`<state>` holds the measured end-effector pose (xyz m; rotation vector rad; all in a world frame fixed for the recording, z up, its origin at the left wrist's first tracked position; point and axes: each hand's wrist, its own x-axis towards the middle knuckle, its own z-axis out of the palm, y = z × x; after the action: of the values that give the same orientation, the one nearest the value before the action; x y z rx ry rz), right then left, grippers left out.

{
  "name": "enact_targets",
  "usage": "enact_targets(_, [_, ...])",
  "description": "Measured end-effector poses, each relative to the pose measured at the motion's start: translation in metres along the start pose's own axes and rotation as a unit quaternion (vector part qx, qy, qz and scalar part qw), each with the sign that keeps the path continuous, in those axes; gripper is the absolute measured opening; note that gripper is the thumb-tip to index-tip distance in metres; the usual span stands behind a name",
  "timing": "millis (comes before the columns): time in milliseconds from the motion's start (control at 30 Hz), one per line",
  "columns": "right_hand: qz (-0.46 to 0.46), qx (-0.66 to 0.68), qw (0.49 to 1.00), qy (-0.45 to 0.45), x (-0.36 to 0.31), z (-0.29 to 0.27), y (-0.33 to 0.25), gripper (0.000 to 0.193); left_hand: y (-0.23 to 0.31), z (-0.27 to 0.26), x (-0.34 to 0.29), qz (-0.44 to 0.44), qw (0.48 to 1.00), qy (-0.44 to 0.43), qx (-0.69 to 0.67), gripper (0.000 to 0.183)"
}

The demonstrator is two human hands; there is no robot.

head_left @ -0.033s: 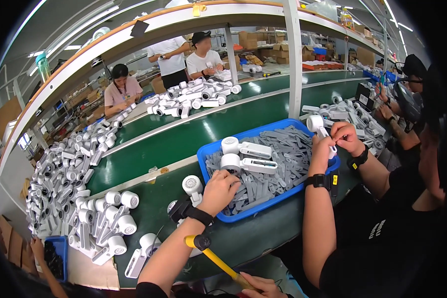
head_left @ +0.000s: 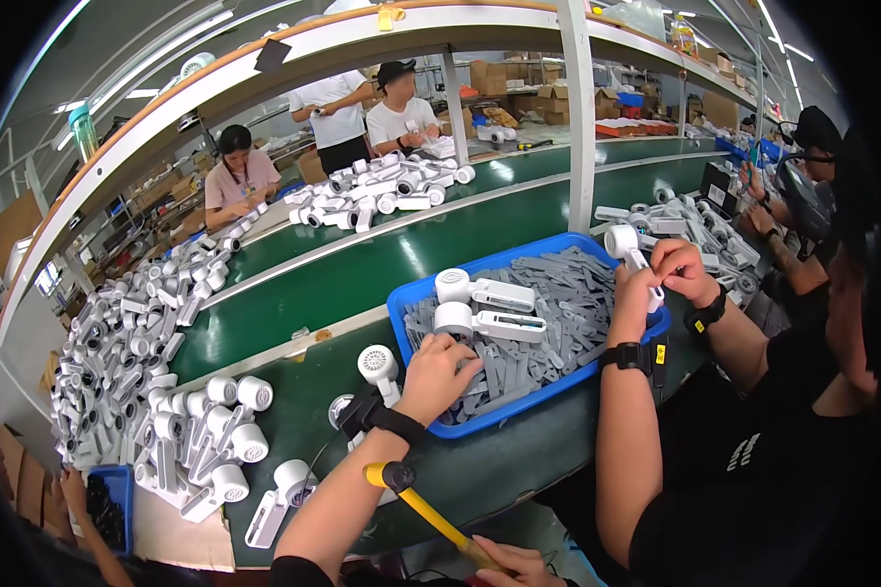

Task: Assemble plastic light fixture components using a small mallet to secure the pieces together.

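My left hand [head_left: 440,377] reaches over the near left edge of a blue tray [head_left: 398,323], fingers apart and bent down at the grey plastic strips [head_left: 568,303]; some fingertips are hidden. Two white handheld fans [head_left: 511,327] lie on the strips beside it. Low in the head view, my right hand [head_left: 514,564] is closed round the yellow handle of a hammer [head_left: 429,514], whose yellow-and-black head points up left, near my left forearm. Another white fan [head_left: 378,365] stands beside my left wrist.
On the right, a co-worker's hands [head_left: 683,272] hold a white fan [head_left: 628,247] over the tray's corner. Fan heaps [head_left: 117,362] cover the left side. A green conveyor belt [head_left: 401,256] runs behind, and a white post [head_left: 579,127] rises beyond the tray.
My left hand has shifted slightly right and up over the strips, its fingers a little more spread. My right hand and the hammer have not visibly moved.
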<state>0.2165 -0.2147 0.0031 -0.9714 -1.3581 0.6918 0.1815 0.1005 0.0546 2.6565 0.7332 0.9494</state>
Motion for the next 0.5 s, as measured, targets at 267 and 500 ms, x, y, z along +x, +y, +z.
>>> enact_targets(267, [0.044, -0.001, 0.999, -0.004, -0.003, -0.008, 0.008, 0.047, 0.011, 0.039, 0.0, -0.131, 0.991, -0.014, 0.018, 0.032])
enact_targets(500, [0.046, 0.005, 0.999, -0.002, -0.003, -0.002, 0.012, 0.049, 0.004, 0.012, -0.009, -0.257, 0.904, 0.101, -0.327, 0.018])
